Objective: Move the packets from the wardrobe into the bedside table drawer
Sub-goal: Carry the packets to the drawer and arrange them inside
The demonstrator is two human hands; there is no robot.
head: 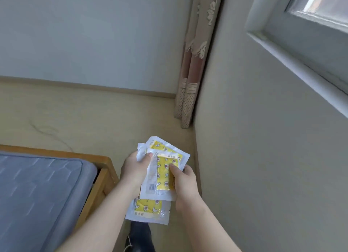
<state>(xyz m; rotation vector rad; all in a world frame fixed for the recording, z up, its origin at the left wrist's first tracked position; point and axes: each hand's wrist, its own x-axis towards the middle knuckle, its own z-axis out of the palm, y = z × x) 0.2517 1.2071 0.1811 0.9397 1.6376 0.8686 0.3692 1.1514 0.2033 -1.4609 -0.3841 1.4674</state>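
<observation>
Several flat white packets (pixel 162 174) with yellow patterned contents are fanned out in the air in front of me, above the floor. My left hand (pixel 134 169) grips the stack on its left side, thumb over the top packet. My right hand (pixel 183 182) pinches the right edge of the top packet, thumb on its yellow part. One packet (pixel 148 210) hangs lower than the others, below both hands. No wardrobe and no bedside table drawer are in view.
A bed with a grey mattress (pixel 37 191) and a wooden frame (pixel 106 168) fills the lower left. A plain wall (pixel 254 157) with a window (pixel 310 25) runs close on my right. A patterned curtain (pixel 190 72) hangs in the corner. Beige floor (pixel 94 119) lies ahead.
</observation>
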